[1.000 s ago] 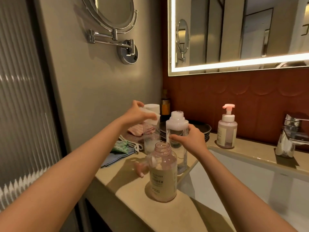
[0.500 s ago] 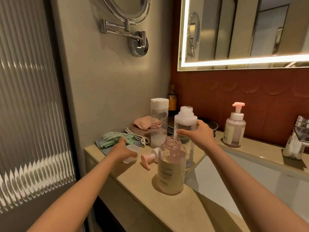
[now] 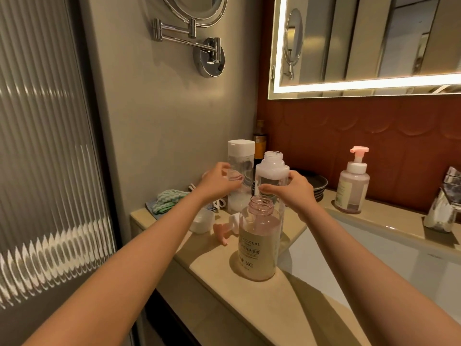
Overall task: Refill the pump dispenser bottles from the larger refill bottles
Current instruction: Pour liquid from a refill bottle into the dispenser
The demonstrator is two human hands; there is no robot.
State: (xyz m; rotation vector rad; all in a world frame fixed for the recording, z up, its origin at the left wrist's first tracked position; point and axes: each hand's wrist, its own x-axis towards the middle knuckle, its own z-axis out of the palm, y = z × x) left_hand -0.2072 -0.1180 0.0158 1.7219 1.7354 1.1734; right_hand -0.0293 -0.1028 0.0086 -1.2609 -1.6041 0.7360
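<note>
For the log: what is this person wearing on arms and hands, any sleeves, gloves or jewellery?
Nothing shows. Both arms are bare to the frame edge, with no sleeve in view. The left hand and right hand wear no gloves. No watch, bracelet or ring is visible on the sides facing the camera.

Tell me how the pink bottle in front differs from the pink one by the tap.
The front bottle has a bare open neck; the tap-side bottle wears a white collar and pink pump. The front bottle's label faces the camera; the tap-side bottle's is turned leftward. The front bottle stands nearest us on the counter, the tap-side bottle behind the sink. Both are upright, translucent pink and unheld.
</note>
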